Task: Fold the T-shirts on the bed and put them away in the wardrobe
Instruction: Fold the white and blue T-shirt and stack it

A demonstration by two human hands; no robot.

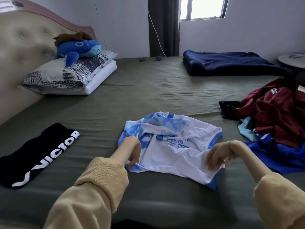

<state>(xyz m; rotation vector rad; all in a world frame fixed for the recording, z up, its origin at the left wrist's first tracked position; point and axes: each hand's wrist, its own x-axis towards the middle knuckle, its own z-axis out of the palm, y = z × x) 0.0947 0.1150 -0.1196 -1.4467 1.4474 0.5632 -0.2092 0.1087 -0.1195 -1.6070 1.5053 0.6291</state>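
Note:
A white and light-blue T-shirt (pixel 173 146) lies crumpled on the olive bed sheet (pixel 140 90) in front of me. My left hand (pixel 132 152) pinches its near left edge. My right hand (pixel 217 157) grips its near right edge, fingers curled into the cloth. A folded black T-shirt (pixel 41 154) with white "VICTOR" lettering lies flat to the left. At the right a heap of unfolded shirts (pixel 274 119) holds a maroon one on top, a blue one and a pale teal one beneath.
Pillows (pixel 69 75) with a blue plush whale (pixel 79 48) sit against the padded headboard at the left. A folded navy blanket (pixel 231 63) lies at the far right. A small round table (pixel 293 60) stands beyond the bed's right side. No wardrobe shows.

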